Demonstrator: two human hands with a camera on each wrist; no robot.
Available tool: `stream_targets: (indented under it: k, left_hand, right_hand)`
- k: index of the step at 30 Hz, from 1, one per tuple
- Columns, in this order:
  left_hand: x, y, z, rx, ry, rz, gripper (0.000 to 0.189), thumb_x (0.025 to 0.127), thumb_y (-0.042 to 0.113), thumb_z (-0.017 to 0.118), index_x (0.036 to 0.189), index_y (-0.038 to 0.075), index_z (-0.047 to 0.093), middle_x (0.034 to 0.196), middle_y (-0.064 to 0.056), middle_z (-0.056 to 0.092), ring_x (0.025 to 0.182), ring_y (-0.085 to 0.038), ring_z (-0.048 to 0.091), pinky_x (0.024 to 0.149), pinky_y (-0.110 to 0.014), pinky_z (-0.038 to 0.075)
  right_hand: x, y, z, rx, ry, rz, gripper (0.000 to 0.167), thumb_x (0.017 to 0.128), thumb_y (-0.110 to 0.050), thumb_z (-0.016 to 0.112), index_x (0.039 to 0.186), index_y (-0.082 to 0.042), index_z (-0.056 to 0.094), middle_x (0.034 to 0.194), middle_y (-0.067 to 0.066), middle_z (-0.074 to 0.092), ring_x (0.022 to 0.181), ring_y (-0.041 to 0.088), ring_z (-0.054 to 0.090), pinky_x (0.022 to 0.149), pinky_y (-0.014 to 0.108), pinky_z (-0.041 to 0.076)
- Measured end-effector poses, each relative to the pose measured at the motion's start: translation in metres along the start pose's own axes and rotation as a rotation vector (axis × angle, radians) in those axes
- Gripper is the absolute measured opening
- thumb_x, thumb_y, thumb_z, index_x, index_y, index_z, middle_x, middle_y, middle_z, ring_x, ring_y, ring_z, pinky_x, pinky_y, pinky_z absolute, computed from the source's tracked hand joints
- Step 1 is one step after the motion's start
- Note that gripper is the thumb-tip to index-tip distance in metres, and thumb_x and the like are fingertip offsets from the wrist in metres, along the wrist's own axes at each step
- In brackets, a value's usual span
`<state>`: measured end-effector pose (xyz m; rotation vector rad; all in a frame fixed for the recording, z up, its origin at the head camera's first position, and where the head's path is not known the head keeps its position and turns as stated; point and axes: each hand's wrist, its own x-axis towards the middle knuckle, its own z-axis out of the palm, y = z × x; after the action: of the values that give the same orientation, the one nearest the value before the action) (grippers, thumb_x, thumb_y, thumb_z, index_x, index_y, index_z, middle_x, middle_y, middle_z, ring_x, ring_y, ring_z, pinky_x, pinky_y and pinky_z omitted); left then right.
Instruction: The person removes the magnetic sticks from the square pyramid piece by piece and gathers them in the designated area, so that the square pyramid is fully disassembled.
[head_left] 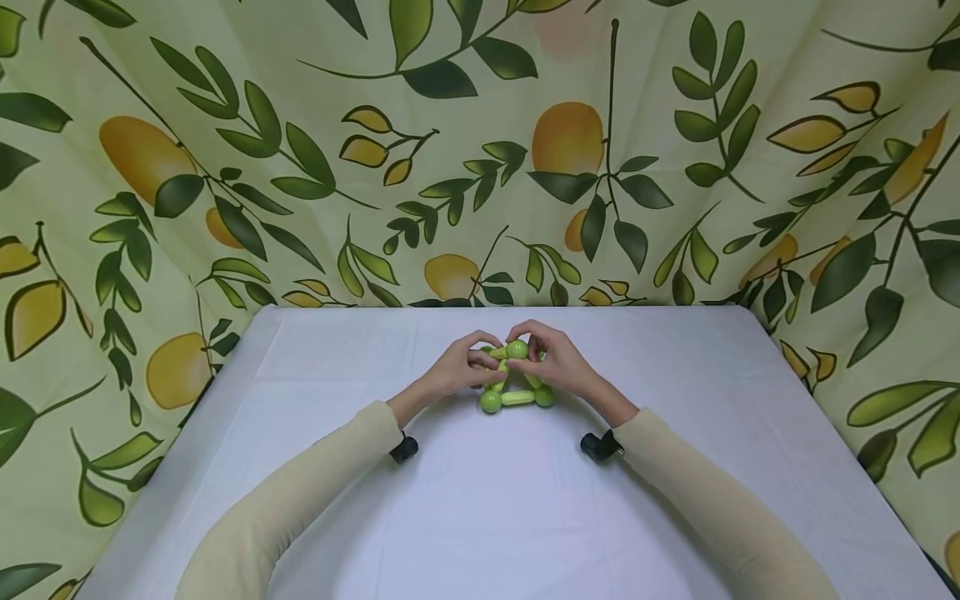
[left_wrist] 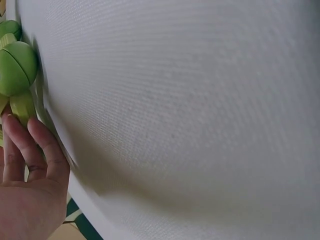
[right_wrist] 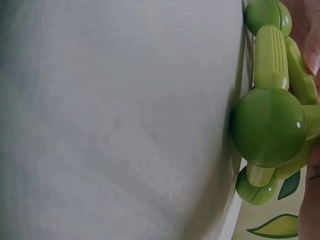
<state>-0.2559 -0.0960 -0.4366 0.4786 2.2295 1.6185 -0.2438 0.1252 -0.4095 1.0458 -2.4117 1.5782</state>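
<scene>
A frame of glossy green balls joined by ribbed yellow-green rods stands on the white-covered table (head_left: 480,517). Its front rod (head_left: 517,398) runs between a left front ball (head_left: 491,402) and a right front ball (head_left: 544,396), and an upper ball (head_left: 517,349) sits above them. My left hand (head_left: 455,367) holds the frame's left side with curled fingers; in the left wrist view its fingertips touch a rod (left_wrist: 22,106) below a ball (left_wrist: 18,69). My right hand (head_left: 564,360) has thumb and fingers around the upper ball. Both hands partly hide the frame's rear.
A patterned curtain (head_left: 465,208) with leaves and orange fruit hangs behind and beside the table. Dark wrist-worn devices sit under the left cuff (head_left: 382,421) and the right cuff (head_left: 636,429). The table's far edge lies just beyond the hands.
</scene>
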Motion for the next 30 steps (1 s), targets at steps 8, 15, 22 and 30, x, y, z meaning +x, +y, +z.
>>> stream_targets:
  k: [8,15,22,30]
  left_hand:
    - [0.002,0.0,0.001,-0.012,-0.006,-0.001,0.049,0.091,0.001,0.077,0.131,0.008,0.05,0.098,-0.012,0.074,0.084,-0.02,0.072,0.071,-0.031,0.054]
    - [0.005,-0.001,0.001,0.013,-0.005,0.004,0.05,0.09,0.002,0.078,0.131,0.007,0.05,0.098,-0.011,0.075,0.082,-0.021,0.071,0.069,-0.03,0.053]
    - [0.004,0.001,0.002,0.024,-0.006,0.01,0.049,0.09,0.002,0.077,0.131,0.006,0.051,0.098,-0.01,0.075,0.083,-0.021,0.072,0.07,-0.03,0.053]
    - [0.005,0.002,0.003,0.045,-0.021,0.036,0.055,0.091,0.001,0.077,0.14,0.004,0.053,0.102,-0.014,0.074,0.086,-0.022,0.072,0.072,-0.031,0.055]
  right_hand:
    - [0.003,0.011,0.003,0.044,0.006,0.01,0.026,0.095,0.002,0.07,0.119,0.008,0.059,0.106,0.017,0.063,0.067,0.023,0.051,0.06,0.024,0.042]
    - [0.005,0.045,0.004,0.0,-0.004,0.038,0.031,0.094,-0.01,0.076,0.122,-0.004,0.065,0.102,0.007,0.064,0.072,0.021,0.055,0.062,0.027,0.046]
    - [0.006,0.044,0.0,-0.038,-0.034,0.02,0.037,0.085,0.003,0.08,0.115,-0.011,0.063,0.104,0.002,0.062,0.069,0.019,0.054,0.061,0.027,0.047]
    - [0.01,0.039,0.0,-0.057,-0.037,-0.014,0.038,0.083,0.009,0.078,0.11,-0.012,0.06,0.103,0.0,0.061,0.07,0.02,0.052,0.061,0.027,0.046]
